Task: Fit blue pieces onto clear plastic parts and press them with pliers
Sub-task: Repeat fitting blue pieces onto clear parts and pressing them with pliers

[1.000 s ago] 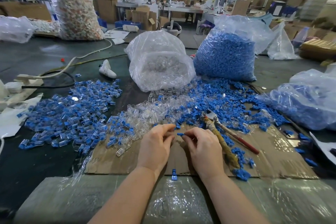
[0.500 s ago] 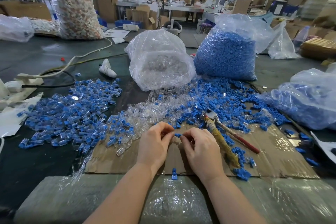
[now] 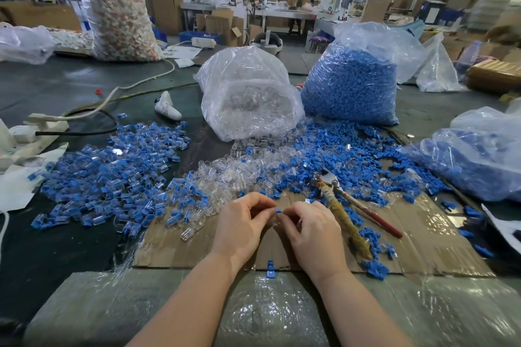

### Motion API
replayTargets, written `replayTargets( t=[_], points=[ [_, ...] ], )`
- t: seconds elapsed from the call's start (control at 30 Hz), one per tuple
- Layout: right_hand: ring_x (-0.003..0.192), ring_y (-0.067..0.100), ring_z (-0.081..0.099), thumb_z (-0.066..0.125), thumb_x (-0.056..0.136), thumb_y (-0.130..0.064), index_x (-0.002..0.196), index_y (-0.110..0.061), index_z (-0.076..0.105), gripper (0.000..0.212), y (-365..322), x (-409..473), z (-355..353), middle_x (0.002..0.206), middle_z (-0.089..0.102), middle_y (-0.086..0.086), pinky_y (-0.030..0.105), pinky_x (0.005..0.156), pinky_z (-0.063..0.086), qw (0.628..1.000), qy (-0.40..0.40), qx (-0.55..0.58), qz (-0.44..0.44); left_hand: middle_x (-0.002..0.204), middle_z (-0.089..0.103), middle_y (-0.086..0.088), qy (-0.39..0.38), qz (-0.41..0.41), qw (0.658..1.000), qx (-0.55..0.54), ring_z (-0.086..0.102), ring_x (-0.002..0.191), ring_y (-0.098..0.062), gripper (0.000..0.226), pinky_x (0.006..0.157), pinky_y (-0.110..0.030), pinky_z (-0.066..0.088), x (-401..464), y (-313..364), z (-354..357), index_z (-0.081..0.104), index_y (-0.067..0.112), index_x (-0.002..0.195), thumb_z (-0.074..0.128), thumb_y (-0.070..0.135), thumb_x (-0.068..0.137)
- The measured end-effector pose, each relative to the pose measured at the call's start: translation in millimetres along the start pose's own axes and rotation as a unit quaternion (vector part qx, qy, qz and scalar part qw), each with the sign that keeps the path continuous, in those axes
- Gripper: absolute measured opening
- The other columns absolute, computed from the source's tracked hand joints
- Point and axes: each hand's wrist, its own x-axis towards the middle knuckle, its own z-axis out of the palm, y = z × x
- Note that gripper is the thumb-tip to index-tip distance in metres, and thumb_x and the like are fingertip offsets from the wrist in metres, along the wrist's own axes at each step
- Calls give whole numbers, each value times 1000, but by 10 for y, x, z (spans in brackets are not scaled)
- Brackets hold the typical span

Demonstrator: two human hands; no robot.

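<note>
Both hands (image 3: 277, 222) pinching small blue piece (image 3: 278, 211), pliers (image 3: 342, 207) alongside

Between your fingertips you pinch a small blue piece (image 3: 278, 211) above the cardboard. Your pliers (image 3: 342, 210), one handle wrapped in yellowish tape and one red, lie flat just to its right, jaws pointing away. Loose clear plastic parts (image 3: 225, 175) spread ahead of you; loose blue pieces (image 3: 346, 160) scatter beyond the pliers.
</note>
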Motion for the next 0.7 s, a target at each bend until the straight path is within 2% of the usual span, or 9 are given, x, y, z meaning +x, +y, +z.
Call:
replayTargets(
  t=[0.13, 0.27, 0.4, 0.7],
  points=[
    [75, 14, 55, 74, 79, -23, 83, -16, 67, 11, 7, 7, -7, 78, 65, -6, 26, 71, 44, 999, -6, 34, -17, 79, 67, 10, 16, -16, 999, -26, 63, 75, -2, 18, 73, -14, 51, 19, 4, -8, 65, 27, 83, 64, 9, 85],
    [83, 13, 55, 74, 79, -22, 100, -18, 69, 22, 23, 15, -14, 88, 64, -7, 28, 77, 47, 998, -19, 54, -25, 79, 68, 8, 11, -19, 999, -39, 63, 74, -1, 20, 70, -11, 50, 23, 13, -19, 66, 27, 83, 63, 7, 86],
    [82, 15, 56, 75, 79, -16, 98, -18, 72, 19, 17, 23, -7, 86, 64, -7, 33, 74, 50, 998, -23, 55, -30, 77, 69, 9, 2, -13, 999, -39, 63, 74, -1, 22, 71, -10, 48, 17, 27, -28, 67, 27, 81, 64, 6, 85],
    [83, 14, 57, 75, 78, -19, 96, -17, 72, 19, 19, 24, -5, 87, 65, -6, 31, 75, 51, 998, -14, 45, -40, 76, 68, 10, -3, -10, 1000, -20, 62, 71, 1, 17, 68, -8, 48, 7, 52, -34, 68, 26, 83, 66, 9, 83]
  ],
)
